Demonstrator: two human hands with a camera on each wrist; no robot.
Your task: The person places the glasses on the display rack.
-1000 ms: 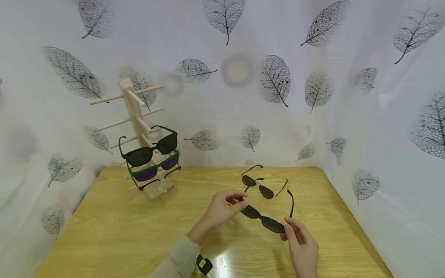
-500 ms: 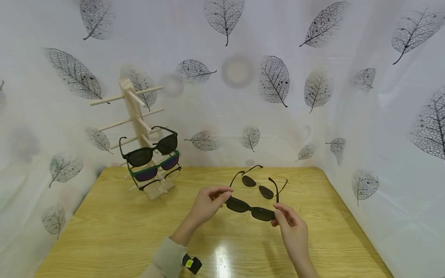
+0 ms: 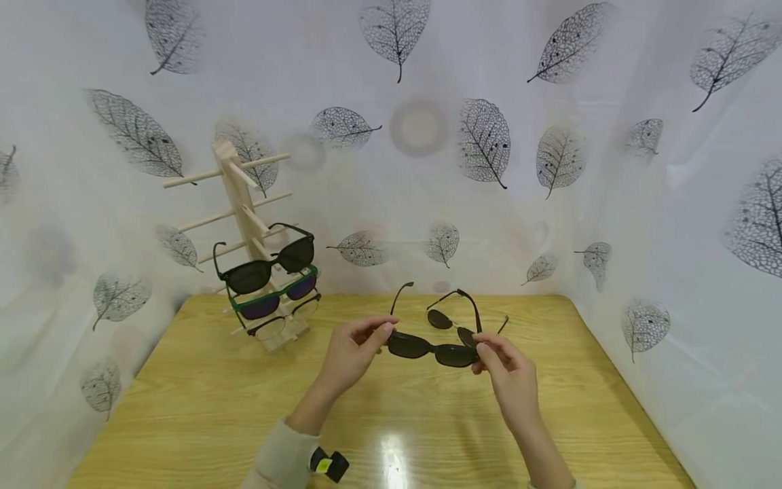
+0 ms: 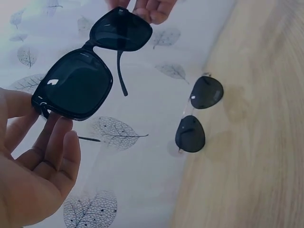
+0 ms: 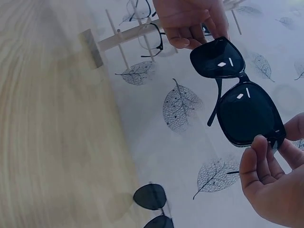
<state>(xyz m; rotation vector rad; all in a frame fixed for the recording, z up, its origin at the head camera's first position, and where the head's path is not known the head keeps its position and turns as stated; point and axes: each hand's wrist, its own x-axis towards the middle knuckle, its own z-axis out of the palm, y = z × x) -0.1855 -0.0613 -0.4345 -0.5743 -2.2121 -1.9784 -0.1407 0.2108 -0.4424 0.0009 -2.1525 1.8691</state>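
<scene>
Black sunglasses (image 3: 409, 345) are held up over the table, lenses toward me and both temples unfolded away. My left hand (image 3: 349, 356) pinches their left end near the hinge. At the other end my right hand (image 3: 510, 380) grips the corner of the frame between thumb and fingers. In the left wrist view the dark lenses (image 4: 76, 85) hang in front of the leaf-print curtain. Behind them on the table lies a second pair, thin-framed sunglasses (image 3: 438, 319), partly covered by the held pair and my right fingers.
A wooden display stand (image 3: 235, 197) with crossbars rises at the back left. It carries black sunglasses (image 3: 250, 277), green-framed sunglasses (image 3: 259, 307) and clear-lens glasses (image 3: 269, 331). A leaf-print curtain (image 3: 391, 204) encloses the wooden table (image 3: 379, 435) at the back and sides.
Both hands have carried the black sunglasses left and a little upward. The pair has turned from slanting steeply to nearly level. Things on the stand and table have stayed put.
</scene>
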